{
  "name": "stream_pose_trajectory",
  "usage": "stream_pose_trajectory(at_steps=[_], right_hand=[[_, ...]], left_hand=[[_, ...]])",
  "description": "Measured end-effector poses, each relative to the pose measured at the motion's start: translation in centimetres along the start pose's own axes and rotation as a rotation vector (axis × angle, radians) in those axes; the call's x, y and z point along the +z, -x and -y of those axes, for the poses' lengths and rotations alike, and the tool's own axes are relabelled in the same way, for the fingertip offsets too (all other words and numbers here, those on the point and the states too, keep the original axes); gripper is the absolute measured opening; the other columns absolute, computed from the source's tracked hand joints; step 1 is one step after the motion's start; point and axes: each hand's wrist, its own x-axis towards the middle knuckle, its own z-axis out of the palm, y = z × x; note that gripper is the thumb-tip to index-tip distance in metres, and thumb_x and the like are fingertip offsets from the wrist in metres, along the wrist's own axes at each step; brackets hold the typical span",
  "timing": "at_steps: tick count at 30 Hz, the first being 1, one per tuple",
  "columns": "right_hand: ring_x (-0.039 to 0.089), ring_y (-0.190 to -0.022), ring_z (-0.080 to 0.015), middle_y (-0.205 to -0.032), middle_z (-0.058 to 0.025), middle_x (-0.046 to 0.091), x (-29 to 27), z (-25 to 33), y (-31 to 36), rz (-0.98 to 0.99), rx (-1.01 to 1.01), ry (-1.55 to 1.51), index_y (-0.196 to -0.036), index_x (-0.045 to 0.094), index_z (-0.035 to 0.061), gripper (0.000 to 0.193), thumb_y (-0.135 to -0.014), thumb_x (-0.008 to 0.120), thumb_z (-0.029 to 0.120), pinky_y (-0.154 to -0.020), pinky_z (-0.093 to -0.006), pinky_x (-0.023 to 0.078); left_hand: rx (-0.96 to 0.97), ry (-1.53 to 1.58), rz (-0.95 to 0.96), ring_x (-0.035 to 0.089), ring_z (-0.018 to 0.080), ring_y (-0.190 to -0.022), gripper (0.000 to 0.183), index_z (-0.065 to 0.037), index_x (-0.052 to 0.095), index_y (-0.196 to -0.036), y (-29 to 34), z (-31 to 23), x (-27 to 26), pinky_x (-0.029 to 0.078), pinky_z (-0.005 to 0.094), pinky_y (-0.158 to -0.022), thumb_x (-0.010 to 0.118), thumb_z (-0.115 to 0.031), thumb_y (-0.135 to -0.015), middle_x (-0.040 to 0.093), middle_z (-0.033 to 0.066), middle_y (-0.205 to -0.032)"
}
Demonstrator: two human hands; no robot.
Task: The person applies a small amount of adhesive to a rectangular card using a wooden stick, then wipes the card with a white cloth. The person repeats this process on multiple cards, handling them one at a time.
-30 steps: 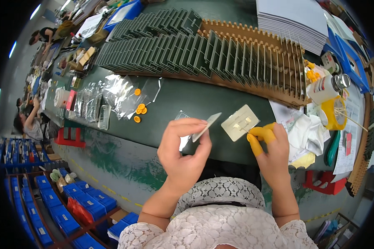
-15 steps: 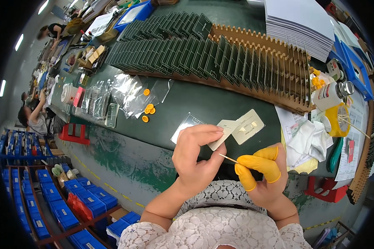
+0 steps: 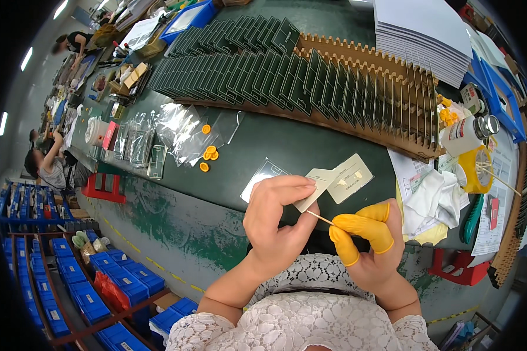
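My left hand (image 3: 270, 219) pinches a small cream-coloured flat panel (image 3: 316, 188) between thumb and fingers, tilted just above the table edge. In my right hand (image 3: 373, 248), with yellow finger cots on several fingertips, is a thin wooden stick (image 3: 321, 219). The stick's tip reaches the panel's lower edge beside my left thumb; whether it touches cannot be made out. Behind the held panel, a second cream panel (image 3: 352, 182) with small shiny pale patches lies on the green table. Partly hidden by my left hand is a light panel with dark lines (image 3: 267, 171).
A long brown slotted rack (image 3: 386, 137) holds many upright dark green panels (image 3: 234, 79). Orange finger cots (image 3: 211, 153) and clear plastic bags (image 3: 181, 131) lie left. On the right are a white cloth (image 3: 433, 196), a bottle (image 3: 464, 136), yellow tape (image 3: 477, 169) and a green cutter (image 3: 473, 217).
The stick's tip has moved slightly left and up, closer to the held panel's edge. My right hand shifted a little with it; my left hand stays nearly still.
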Motion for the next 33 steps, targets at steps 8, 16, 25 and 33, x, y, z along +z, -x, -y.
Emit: stream_pose_trajectory(at_steps=[8,16,25,33], right_hand=[[0.049,-0.068,-0.0227,-0.082,-0.0051,0.055,0.0,-0.06,0.0,0.013,0.003,0.016,-0.099,0.07,0.0106,0.035,-0.068,0.086,0.007,-0.056,-0.0326,0.036],[0.048,-0.069,-0.023,-0.082,-0.0052,0.055,-0.08,0.09,-0.06,0.011,0.007,0.008,-0.099,0.07,0.0104,0.034,-0.069,0.085,0.007,-0.057,-0.033,0.036],[0.049,-0.069,-0.0231,-0.082,-0.0048,0.055,-0.17,-0.02,-0.11,0.006,0.012,0.022,-0.098,0.07,0.0103,0.033,-0.069,0.085,0.006,-0.058,-0.0332,0.036],[0.048,-0.069,-0.0228,-0.085,-0.004,0.055,-0.11,0.09,0.06,-0.009,0.032,0.013,-0.098,0.07,0.0118,0.034,-0.068,0.085,0.008,-0.058,-0.0334,0.036]], left_hand=[[-0.004,-0.013,0.001,0.066,0.0198,-0.084,0.028,-0.003,0.062,-0.093,-0.03,-0.06,0.05,0.051,0.0283,-0.077,0.072,0.013,-0.073,0.069,0.0119,-0.095],[-0.008,-0.003,0.004,0.066,0.0199,-0.084,0.028,-0.003,0.062,-0.093,0.02,-0.03,0.05,0.051,0.0285,-0.077,0.072,0.014,-0.073,0.069,0.0121,-0.095],[-0.009,0.006,-0.005,0.065,0.0228,-0.085,0.033,-0.004,0.064,-0.095,0.19,0.16,0.1,0.05,0.0304,-0.076,0.073,0.011,-0.067,0.069,0.0103,-0.097],[-0.012,0.006,-0.002,0.065,0.0222,-0.085,0.033,-0.004,0.064,-0.095,0.16,0.03,-0.01,0.05,0.0301,-0.076,0.073,0.012,-0.067,0.069,0.01,-0.097]])
